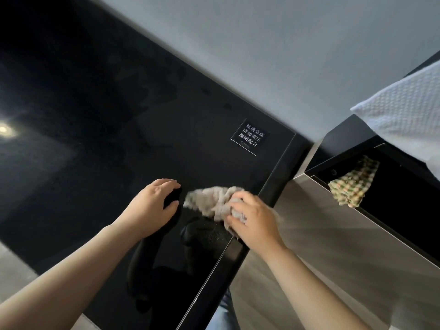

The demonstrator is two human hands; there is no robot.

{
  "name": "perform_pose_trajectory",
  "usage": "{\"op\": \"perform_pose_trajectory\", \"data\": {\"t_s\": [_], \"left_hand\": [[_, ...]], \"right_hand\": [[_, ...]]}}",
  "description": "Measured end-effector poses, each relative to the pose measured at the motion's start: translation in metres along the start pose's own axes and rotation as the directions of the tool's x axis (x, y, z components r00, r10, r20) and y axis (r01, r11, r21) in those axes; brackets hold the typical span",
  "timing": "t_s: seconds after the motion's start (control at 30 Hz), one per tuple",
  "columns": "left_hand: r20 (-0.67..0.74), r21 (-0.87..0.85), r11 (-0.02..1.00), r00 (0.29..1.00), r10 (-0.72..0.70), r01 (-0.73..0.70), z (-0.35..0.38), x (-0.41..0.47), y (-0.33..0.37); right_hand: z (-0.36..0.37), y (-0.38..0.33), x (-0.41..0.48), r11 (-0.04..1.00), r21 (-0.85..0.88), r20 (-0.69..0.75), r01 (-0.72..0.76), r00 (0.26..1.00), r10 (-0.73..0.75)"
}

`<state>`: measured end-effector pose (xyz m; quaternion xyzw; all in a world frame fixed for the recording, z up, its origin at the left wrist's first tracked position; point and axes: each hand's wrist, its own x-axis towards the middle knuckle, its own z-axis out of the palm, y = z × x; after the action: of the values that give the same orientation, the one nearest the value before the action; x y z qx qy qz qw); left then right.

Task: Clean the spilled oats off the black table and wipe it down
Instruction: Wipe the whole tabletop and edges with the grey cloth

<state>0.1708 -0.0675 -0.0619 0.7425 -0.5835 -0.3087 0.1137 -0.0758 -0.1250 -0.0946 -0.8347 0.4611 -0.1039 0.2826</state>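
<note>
The black glass table (100,129) fills the left and middle of the view, glossy and streaked. My right hand (252,219) grips a crumpled beige cloth (209,201) and holds it against the tabletop near the table's right edge. My left hand (152,206) rests on the glass just left of the cloth, fingers loosely curved, holding nothing. I see no oats on the surface; fine pale specks show in the reflection below the cloth.
A small sign with white characters (250,138) sits on the table near its far right corner. To the right, a grey cabinet (345,234) carries a checked green cloth (352,184) and a white textured towel (402,115). A grey wall runs behind.
</note>
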Motion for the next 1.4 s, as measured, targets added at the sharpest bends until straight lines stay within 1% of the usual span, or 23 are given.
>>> {"op": "perform_pose_trajectory", "data": {"t_s": [0.07,0.1,0.17,0.27,0.33,0.4,0.47,0.53,0.6,0.73,0.77,0.8,0.9,0.97,1.0,1.03,1.07,1.17,1.2,1.23,1.27,1.33,1.4], "left_hand": [[0.013,0.003,1.0,1.0,0.008,-0.008,-0.001,0.001,0.0],[0.013,0.004,1.0,1.0,0.008,-0.008,-0.002,0.002,0.0],[0.011,0.003,1.0,1.0,-0.003,0.003,-0.004,0.004,0.001],[0.004,0.011,1.0,1.0,-0.017,0.017,-0.007,0.009,0.003],[0.011,0.012,1.0,1.0,-0.018,0.017,-0.008,0.012,0.007],[0.017,0.02,1.0,1.0,-0.022,0.022,-0.006,0.015,0.009],[0.021,0.035,0.999,0.999,-0.032,0.031,-0.005,0.018,0.01],[0.016,0.046,0.998,0.999,-0.032,0.031,-0.004,0.021,0.008],[0.014,0.049,0.998,0.999,-0.035,0.034,-0.004,0.024,0.007],[0.022,0.056,0.998,0.999,-0.043,0.042,-0.005,0.031,0.006],[0.027,0.056,0.997,0.999,-0.045,0.044,-0.005,0.033,0.006],[0.031,0.056,0.997,0.998,-0.048,0.046,-0.005,0.036,0.007],[0.039,0.051,0.998,0.998,-0.047,0.045,-0.007,0.042,0.01],[0.035,0.051,0.998,0.999,-0.039,0.037,-0.008,0.046,0.012],[0.033,0.054,0.998,0.999,-0.032,0.03,-0.008,0.048,0.013],[0.031,0.058,0.998,0.999,-0.022,0.02,-0.007,0.05,0.014],[0.026,0.066,0.998,1.0,-0.011,0.009,-0.006,0.053,0.015],[0.02,0.114,0.993,1.0,0.005,-0.007,-0.002,0.058,0.02],[0.02,0.134,0.991,1.0,0.007,-0.01,0.0,0.059,0.022],[0.024,0.161,0.987,1.0,0.009,-0.013,0.002,0.06,0.023],[0.032,0.194,0.981,0.999,0.014,-0.02,0.005,0.061,0.024],[0.068,0.254,0.966,0.998,0.018,-0.035,0.012,0.061,0.024],[0.107,0.288,0.957,0.994,0.007,-0.038,0.02,0.06,0.022]], "right_hand": [[-0.011,-0.009,-0.017,0.99,0.134,0.1,-0.047,0.994,0.033],[-0.019,-0.012,-0.021,0.972,0.217,0.075,-0.089,0.994,0.074],[-0.038,-0.015,-0.02,0.939,0.313,-0.075,-0.142,0.982,0.173],[-0.058,-0.01,-0.003,0.953,0.225,-0.34,-0.205,0.9,0.274],[-0.059,-0.001,0.014,0.952,0.118,-0.442,-0.283,0.843,0.306],[-0.053,0.011,0.034,0.932,0.042,-0.424,-0.36,0.839,0.343],[-0.042,0.018,0.051,0.886,-0.03,-0.312,-0.463,0.846,0.432],[-0.033,0.02,0.067,0.825,-0.02,-0.265,-0.564,0.799,0.54],[-0.026,0.023,0.082,0.777,0.051,-0.316,-0.628,0.728,0.609],[-0.016,0.029,0.105,0.696,0.131,-0.457,-0.706,0.58,0.674],[-0.015,0.03,0.106,0.693,0.127,-0.481,-0.71,0.567,0.669],[-0.013,0.029,0.103,0.711,0.091,-0.501,-0.697,0.585,0.638],[-0.005,0.025,0.075,0.842,-0.067,-0.523,-0.535,0.738,0.426],[-0.004,0.022,0.05,0.916,-0.071,-0.486,-0.394,0.816,0.313],[-0.008,0.02,0.04,0.936,-0.025,-0.464,-0.351,0.833,0.3],[-0.015,0.017,0.035,0.945,0.042,-0.469,-0.325,0.829,0.306],[-0.026,0.015,0.037,0.944,0.108,-0.508,-0.312,0.799,0.322],[-0.062,0.021,0.074,0.926,0.241,-0.664,-0.29,0.647,0.375],[-0.072,0.029,0.093,0.926,0.236,-0.685,-0.296,0.625,0.374],[-0.079,0.041,0.112,0.926,0.192,-0.68,-0.325,0.637,0.364],[-0.083,0.056,0.13,0.911,0.115,-0.639,-0.396,0.673,0.373],[-0.081,0.079,0.151,0.805,-0.099,-0.471,-0.585,0.74,0.48],[-0.07,0.092,0.155,0.733,-0.238,-0.334,-0.637,0.762,0.554]]}}
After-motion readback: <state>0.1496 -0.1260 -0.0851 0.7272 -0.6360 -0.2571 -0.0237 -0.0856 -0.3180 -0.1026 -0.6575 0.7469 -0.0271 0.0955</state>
